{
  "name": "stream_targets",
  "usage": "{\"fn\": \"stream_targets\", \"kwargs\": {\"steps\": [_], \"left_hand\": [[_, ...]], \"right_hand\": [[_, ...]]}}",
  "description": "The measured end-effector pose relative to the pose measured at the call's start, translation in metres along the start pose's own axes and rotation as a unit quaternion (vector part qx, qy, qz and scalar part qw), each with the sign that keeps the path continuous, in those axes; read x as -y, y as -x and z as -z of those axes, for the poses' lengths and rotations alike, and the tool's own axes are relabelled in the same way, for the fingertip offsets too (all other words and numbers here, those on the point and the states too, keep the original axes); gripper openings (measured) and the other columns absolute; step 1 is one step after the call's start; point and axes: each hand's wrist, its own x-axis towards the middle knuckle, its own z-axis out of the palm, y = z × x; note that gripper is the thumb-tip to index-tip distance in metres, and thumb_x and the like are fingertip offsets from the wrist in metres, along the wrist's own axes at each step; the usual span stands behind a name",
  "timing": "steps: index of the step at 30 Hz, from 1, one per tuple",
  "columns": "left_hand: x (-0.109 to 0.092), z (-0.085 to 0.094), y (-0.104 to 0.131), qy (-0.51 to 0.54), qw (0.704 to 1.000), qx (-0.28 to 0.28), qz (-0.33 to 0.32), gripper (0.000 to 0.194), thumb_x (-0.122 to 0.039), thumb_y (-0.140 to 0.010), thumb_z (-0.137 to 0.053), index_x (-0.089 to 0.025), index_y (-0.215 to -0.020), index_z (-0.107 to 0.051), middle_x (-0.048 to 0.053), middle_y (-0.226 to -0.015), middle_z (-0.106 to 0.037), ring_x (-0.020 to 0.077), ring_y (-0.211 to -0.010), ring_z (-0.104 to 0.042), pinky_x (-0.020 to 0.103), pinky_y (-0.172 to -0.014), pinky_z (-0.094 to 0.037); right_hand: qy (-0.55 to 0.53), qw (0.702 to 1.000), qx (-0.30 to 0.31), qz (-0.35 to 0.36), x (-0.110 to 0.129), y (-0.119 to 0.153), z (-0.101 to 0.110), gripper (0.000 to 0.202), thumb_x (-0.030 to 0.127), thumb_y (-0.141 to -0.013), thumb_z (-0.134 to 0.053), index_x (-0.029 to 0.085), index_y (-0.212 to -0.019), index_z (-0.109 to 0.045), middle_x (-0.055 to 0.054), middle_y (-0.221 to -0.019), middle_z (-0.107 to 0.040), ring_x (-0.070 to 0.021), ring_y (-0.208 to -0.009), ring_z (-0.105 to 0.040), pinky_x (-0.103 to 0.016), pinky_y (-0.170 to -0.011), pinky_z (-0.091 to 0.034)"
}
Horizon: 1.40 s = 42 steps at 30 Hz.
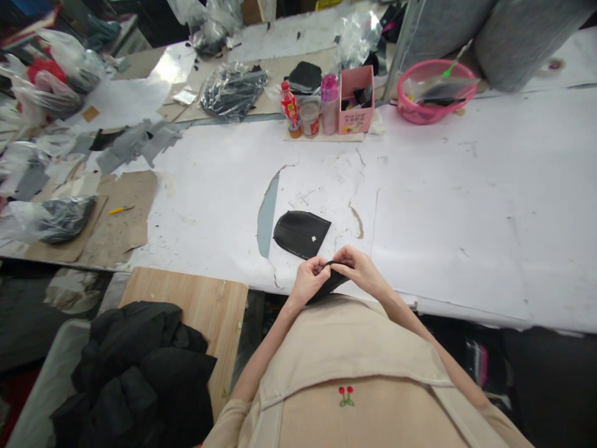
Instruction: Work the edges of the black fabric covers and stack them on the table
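Note:
My left hand [311, 279] and my right hand [355, 266] are close together at the table's front edge, both pinching the upper edge of a black fabric piece [330, 285]. The lower part of that piece hangs down against my apron, and my fingers hide some of its edge. Just beyond my hands, a second black piece [301, 233], rounded at its left end, lies flat on the white-covered table [420, 211]. A small white mark shows on it near its right side.
Beyond are a red-labelled bottle [290, 111], a jar, a pink bottle, a pink box [356, 102] and a pink basket [433, 93]. Black fabric [140, 373] is heaped on a wooden board at lower left. A yellow cutter [121, 210] lies on cardboard.

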Motion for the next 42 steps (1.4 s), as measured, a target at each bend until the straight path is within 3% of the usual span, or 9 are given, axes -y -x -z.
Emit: {"fn": "stream_targets", "kwargs": {"steps": [6, 14, 33, 42], "left_hand": [[0.002, -0.0022, -0.0003, -0.002, 1.0, -0.002, 0.004, 0.02, -0.033, -0.074, -0.062, -0.016, -0.068, -0.053, -0.007, -0.053, -0.041, 0.0054, -0.047, -0.033, 0.019, -0.045, -0.024], [0.0061, -0.0041, -0.0003, -0.02, 1.0, -0.01, -0.011, 0.022, -0.034, -0.075, -0.063, -0.016, -0.067, -0.053, -0.007, -0.052, -0.042, 0.0053, -0.046, -0.032, 0.019, -0.044, -0.022], [0.0038, -0.0066, 0.0017, -0.003, 1.0, -0.002, 0.005, 0.018, -0.03, -0.073, -0.061, -0.015, -0.067, -0.054, -0.006, -0.051, -0.041, 0.0053, -0.046, -0.03, 0.02, -0.045, -0.021], [0.0081, -0.0093, -0.0014, -0.009, 1.0, -0.003, 0.002, 0.016, -0.028, -0.071, -0.063, -0.015, -0.066, -0.055, -0.006, -0.051, -0.042, 0.0049, -0.046, -0.03, 0.02, -0.045, -0.02]], "right_hand": [[-0.005, 1.0, -0.023, -0.007, -0.002, -0.0043, -0.005, 0.018, 0.02, -0.072, -0.062, 0.018, -0.089, -0.057, -0.001, -0.08, -0.066, -0.0145, -0.074, -0.065, -0.028, -0.068, -0.052], [-0.038, 0.998, -0.04, -0.025, 0.0009, -0.0054, -0.0061, 0.022, 0.018, -0.065, -0.06, 0.018, -0.087, -0.058, 0.0, -0.074, -0.065, -0.0128, -0.065, -0.062, -0.026, -0.061, -0.049], [-0.085, 0.993, -0.037, -0.072, 0.0037, -0.0016, -0.0043, 0.025, 0.016, -0.063, -0.059, 0.016, -0.088, -0.06, 0.002, -0.07, -0.062, -0.0094, -0.057, -0.056, -0.022, -0.054, -0.042], [-0.061, 0.997, -0.025, -0.049, 0.0067, 0.0001, -0.0038, 0.023, 0.015, -0.062, -0.059, 0.018, -0.085, -0.06, 0.002, -0.068, -0.061, -0.0105, -0.058, -0.055, -0.023, -0.056, -0.043]]}}
